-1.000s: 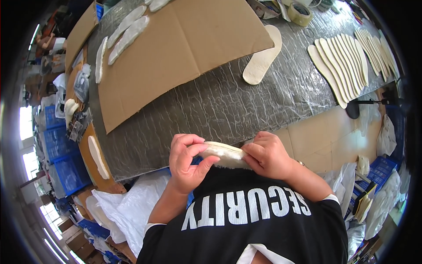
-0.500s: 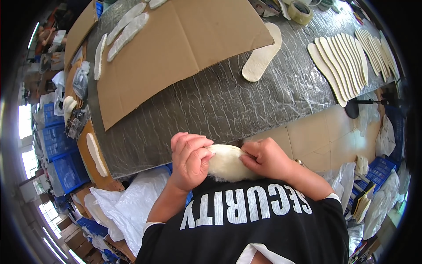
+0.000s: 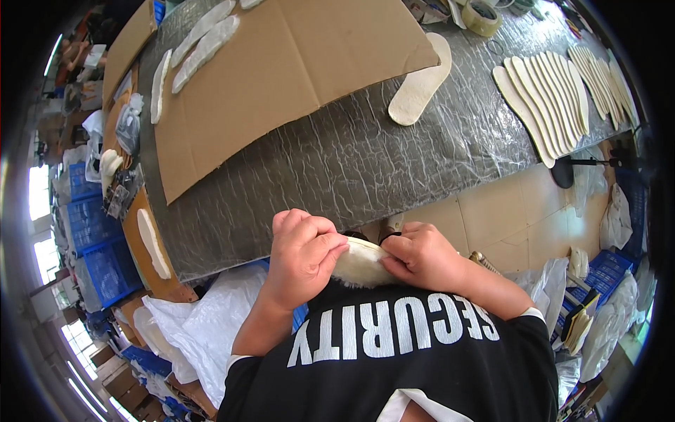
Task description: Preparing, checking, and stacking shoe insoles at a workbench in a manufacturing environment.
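Observation:
A cream fleecy insole (image 3: 362,264) is held close to my body, just off the table's near edge. My left hand (image 3: 304,254) pinches one side of it between thumb and fingers. Gripping the other side is my right hand (image 3: 422,257), its fingers curled in. The fluffy face points toward me, and a thin pale edge runs along the top between the two hands. Both ends are partly hidden by my fingers. On the table beyond, a single cream insole (image 3: 420,88) lies partly under a cardboard sheet (image 3: 281,77).
The dark table (image 3: 337,162) is covered with wrinkled clear film. Overlapping insoles (image 3: 545,105) fan out at the right, near a tape roll (image 3: 481,17). Fleecy strips (image 3: 205,55) lie on the cardboard. White plastic bags (image 3: 218,316) and blue crates (image 3: 112,271) stand at the left.
My left hand has moved slightly right along the insole, and the hands are closer together. Less of the insole shows between them. Both hands still grip it.

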`<state>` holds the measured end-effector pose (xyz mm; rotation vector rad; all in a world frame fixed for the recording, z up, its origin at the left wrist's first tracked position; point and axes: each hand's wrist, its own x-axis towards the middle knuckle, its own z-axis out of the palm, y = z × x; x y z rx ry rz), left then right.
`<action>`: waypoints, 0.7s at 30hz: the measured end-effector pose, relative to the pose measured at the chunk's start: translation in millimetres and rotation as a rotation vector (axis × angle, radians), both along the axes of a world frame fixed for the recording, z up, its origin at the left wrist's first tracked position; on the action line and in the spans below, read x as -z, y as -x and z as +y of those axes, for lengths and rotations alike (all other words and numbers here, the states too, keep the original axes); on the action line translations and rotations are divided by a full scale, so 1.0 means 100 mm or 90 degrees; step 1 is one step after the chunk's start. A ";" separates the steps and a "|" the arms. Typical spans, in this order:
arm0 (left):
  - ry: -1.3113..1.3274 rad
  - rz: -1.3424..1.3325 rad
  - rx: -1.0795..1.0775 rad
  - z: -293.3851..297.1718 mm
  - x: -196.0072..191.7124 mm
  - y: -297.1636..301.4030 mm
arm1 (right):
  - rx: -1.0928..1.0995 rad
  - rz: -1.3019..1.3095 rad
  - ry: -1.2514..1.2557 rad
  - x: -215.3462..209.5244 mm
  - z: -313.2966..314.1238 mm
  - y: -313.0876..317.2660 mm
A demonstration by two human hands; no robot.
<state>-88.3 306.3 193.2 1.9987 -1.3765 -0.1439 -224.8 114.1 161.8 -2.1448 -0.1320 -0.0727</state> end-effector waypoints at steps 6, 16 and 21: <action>-0.030 -0.058 -0.020 -0.01 -0.04 0.06 | 0.022 0.018 -0.016 0.00 0.04 0.00; -0.081 -0.045 -0.012 0.00 -0.03 0.09 | 0.008 0.042 -0.014 0.00 0.05 0.00; -0.041 -0.094 0.034 0.02 0.01 0.12 | 0.077 0.143 -0.085 -0.03 0.09 0.01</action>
